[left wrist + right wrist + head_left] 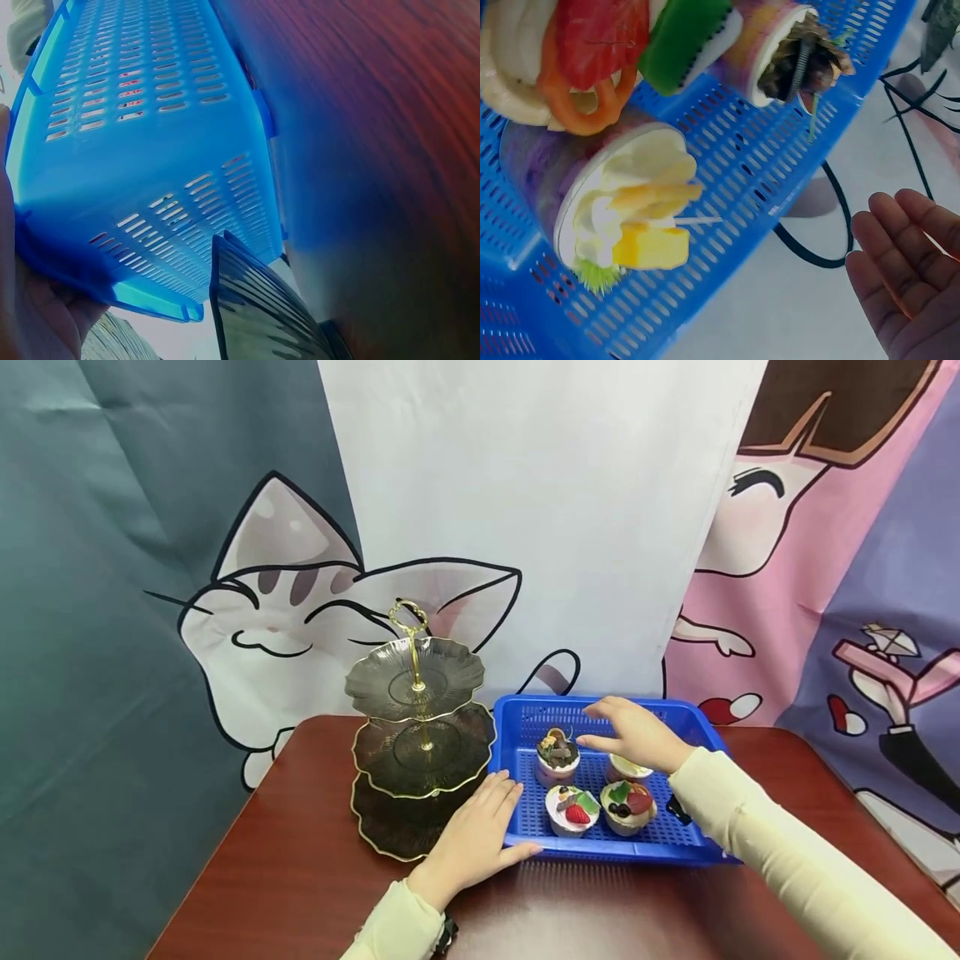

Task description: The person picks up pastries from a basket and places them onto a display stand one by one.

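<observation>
A blue plastic basket (525,847) holds several small dessert cups: one topped with chocolate (557,756), one with a strawberry (573,811), one with dark berries and a green piece (628,808), and one with yellow fruit pieces (652,247). My left hand (480,827) rests on the basket's near left corner, fingers straight along the left rim and thumb by the front rim. My right hand (637,735) hovers over the back of the basket with nothing in it, its fingers spread above the yellow-topped cup. That cup is partly hidden by the hand in the head view.
Left of the basket, close beside it, stands a three-tier dark tray stand (420,752) with gold rims and a gold handle. Both are on a reddish-brown wooden table (285,860). A printed cartoon curtain (540,527) hangs behind the table.
</observation>
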The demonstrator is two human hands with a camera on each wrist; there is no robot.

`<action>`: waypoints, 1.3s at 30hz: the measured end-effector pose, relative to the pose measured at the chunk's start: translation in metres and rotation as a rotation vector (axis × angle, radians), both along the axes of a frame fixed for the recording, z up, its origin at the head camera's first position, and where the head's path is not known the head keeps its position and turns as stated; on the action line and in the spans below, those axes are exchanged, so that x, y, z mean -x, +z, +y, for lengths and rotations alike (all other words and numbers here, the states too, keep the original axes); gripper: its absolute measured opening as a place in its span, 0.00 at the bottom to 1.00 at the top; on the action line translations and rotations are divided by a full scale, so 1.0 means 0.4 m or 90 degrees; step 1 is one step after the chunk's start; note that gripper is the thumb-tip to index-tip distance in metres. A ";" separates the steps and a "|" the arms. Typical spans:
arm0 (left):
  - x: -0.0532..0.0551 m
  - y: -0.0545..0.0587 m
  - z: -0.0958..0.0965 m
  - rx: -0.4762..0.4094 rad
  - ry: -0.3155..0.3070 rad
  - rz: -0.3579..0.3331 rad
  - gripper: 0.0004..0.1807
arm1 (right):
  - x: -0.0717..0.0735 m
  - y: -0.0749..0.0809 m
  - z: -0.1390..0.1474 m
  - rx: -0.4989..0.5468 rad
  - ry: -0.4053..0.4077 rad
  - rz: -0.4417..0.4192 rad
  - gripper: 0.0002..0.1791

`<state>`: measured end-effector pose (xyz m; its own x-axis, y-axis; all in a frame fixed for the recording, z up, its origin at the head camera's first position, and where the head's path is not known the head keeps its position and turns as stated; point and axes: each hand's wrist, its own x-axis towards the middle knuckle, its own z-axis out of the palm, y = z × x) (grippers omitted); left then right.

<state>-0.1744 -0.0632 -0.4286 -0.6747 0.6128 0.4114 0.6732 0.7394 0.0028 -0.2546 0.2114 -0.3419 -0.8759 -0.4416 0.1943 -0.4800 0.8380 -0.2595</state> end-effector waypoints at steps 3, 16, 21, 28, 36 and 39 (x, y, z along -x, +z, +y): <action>-0.008 -0.009 0.004 -0.004 -0.008 0.011 0.43 | 0.008 -0.024 -0.003 0.001 0.011 -0.006 0.29; -0.018 -0.020 0.007 -0.006 0.001 -0.006 0.42 | 0.046 -0.100 -0.010 -0.016 0.023 -0.052 0.37; -0.018 -0.020 0.009 -0.015 -0.004 0.031 0.41 | 0.063 -0.118 -0.012 -0.020 0.035 -0.066 0.40; -0.015 -0.019 0.009 -0.013 -0.003 0.037 0.41 | 0.084 -0.124 -0.018 -0.041 0.025 -0.107 0.48; -0.009 -0.010 0.003 -0.007 -0.001 0.032 0.41 | 0.104 -0.130 -0.027 -0.060 0.013 -0.158 0.52; -0.006 -0.007 0.000 -0.011 -0.003 0.032 0.41 | 0.111 -0.141 -0.031 -0.064 0.015 -0.155 0.50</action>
<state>-0.1720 -0.0631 -0.4313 -0.6503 0.6083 0.4551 0.6762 0.7365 -0.0182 -0.2988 0.1992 -0.3984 -0.8808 -0.4687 -0.0666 -0.4333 0.8548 -0.2855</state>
